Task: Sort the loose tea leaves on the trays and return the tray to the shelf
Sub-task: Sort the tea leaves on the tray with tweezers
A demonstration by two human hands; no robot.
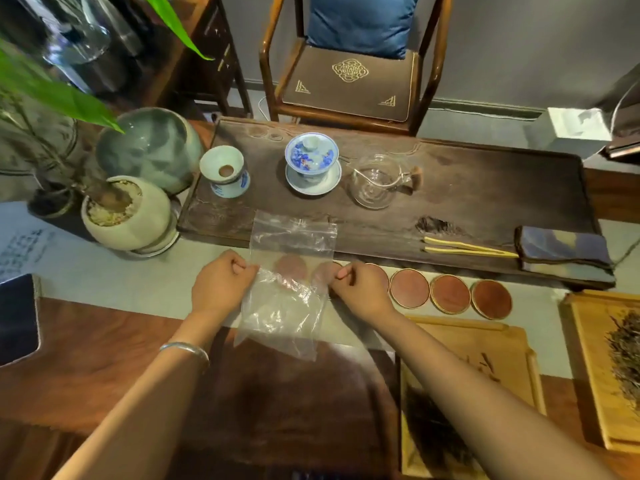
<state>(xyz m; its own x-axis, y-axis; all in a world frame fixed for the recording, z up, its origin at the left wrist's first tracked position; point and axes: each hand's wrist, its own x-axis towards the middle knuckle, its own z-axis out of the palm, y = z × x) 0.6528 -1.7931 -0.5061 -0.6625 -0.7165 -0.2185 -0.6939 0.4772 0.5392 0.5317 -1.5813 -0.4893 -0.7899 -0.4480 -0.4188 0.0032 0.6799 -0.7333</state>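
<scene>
Head view. The left hand (pixel 221 284) and the right hand (pixel 360 287) each pinched an opposite side edge of a clear zip-top plastic bag (pixel 289 285), fingers curled, thumb pressed against forefinger with the film between them. The bag hung slack and crinkled between the two pinches, its sealed strip on the far side of the grip and its lower part drooping toward the person; it appeared empty. The step in hand was judged to be preparation of the bag to receive sorted leaf, with no leaf yet moved. The next move would call for parting the mouth of the bag and bringing it to the leaves. Those lay to the right of the grip and nearer the person: dark, wiry tea leaves (pixel 433 431) on a pale bamboo tray (pixel 519 362), and a paler, strawlike heap on a second tray (pixel 585 368) farther right. Round reddish coasters (pixel 450 294) ran in a row just beyond the right hand, some seen through the film. A dark wooden tea board (pixel 485 192) lay beyond the grip.
</scene>
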